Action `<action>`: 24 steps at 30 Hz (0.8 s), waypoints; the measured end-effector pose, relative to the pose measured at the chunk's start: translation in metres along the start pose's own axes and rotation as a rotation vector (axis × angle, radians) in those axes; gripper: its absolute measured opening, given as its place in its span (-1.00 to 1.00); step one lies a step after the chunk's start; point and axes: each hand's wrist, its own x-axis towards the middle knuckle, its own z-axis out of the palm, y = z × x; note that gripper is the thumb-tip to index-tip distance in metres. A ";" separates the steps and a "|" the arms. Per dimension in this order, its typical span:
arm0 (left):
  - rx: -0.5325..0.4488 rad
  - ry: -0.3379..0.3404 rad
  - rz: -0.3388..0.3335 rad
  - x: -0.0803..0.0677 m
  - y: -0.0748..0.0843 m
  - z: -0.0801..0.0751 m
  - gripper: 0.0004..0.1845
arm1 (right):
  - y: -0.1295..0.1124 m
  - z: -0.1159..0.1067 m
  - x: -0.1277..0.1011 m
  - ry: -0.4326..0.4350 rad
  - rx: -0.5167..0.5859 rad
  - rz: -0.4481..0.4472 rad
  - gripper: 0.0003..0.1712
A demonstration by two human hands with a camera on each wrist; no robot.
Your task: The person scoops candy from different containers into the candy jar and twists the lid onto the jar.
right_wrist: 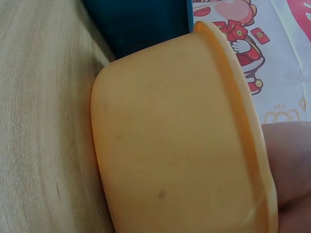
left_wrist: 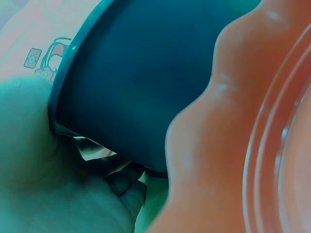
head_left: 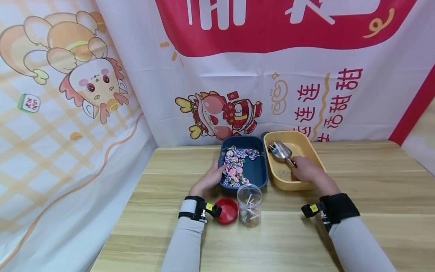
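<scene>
A dark blue tray (head_left: 259,174) (left_wrist: 136,82) holds a heap of striped lollipops (head_left: 235,166). My left hand (head_left: 210,178) (left_wrist: 29,160) grips its left edge, palm against the outer wall. To the right stands a yellow tray (head_left: 314,158) (right_wrist: 170,145) with a metal scoop (head_left: 282,150) lying in it. My right hand (head_left: 306,170) (right_wrist: 291,160) reaches over the yellow tray's near rim and grips the scoop's handle, which it mostly hides. In front of the trays is a clear jar (head_left: 249,206) with a few lollipops inside, and its red lid (head_left: 227,210) (left_wrist: 233,145) lies to its left.
Everything stands on a wooden table (head_left: 374,181) (right_wrist: 39,121). A printed cloth backdrop (head_left: 238,75) hangs close behind the trays and along the left side. The blue tray (right_wrist: 141,24) touches the yellow one.
</scene>
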 end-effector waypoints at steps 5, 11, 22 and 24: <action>0.012 0.010 -0.007 0.000 0.002 0.000 -0.35 | 0.001 -0.003 -0.004 -0.042 0.004 -0.031 -0.81; 0.014 0.011 0.005 0.000 0.000 0.001 -0.37 | 0.000 -0.006 -0.010 -0.040 0.083 -0.075 -0.79; -0.006 0.008 -0.016 -0.003 0.001 0.003 -0.37 | -0.034 -0.055 -0.046 0.057 0.134 -0.162 -0.75; -0.001 0.012 -0.022 -0.004 0.002 0.002 -0.37 | -0.047 -0.067 -0.058 0.060 0.139 -0.181 -0.72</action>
